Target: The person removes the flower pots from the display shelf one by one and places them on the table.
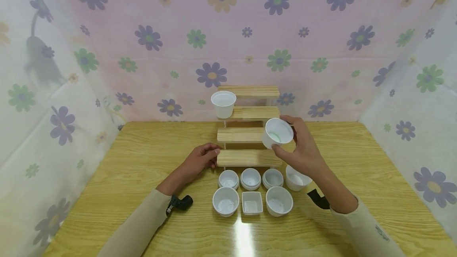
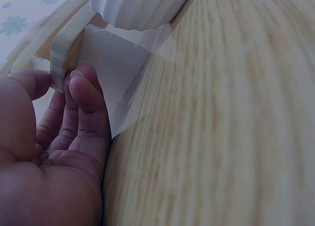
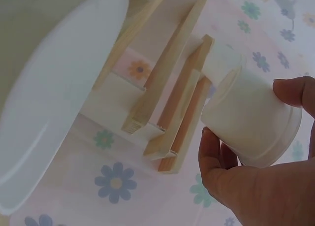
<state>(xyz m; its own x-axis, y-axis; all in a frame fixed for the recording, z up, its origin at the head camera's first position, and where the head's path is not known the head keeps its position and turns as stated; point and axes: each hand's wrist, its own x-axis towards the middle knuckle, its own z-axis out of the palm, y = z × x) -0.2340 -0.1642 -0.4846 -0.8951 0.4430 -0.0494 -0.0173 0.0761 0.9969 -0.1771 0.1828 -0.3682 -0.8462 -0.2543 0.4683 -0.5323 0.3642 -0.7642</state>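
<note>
A tiered display stand with wooden steps and pale side panels stands on the table. My left hand is at its left side, with thumb and fingers pinching the end of the lowest step. In my right hand is a white cup, gripped between thumb and fingers. It is tilted in front of the stand's right half, and its open mouth shows in the head view. Another white cup stands upright at the left end of an upper step.
In front of the stand are three small white bowls, a square white dish and larger white cups. One more white cup sits to the right, partly behind my right hand. Flowered cloth surrounds the wooden table.
</note>
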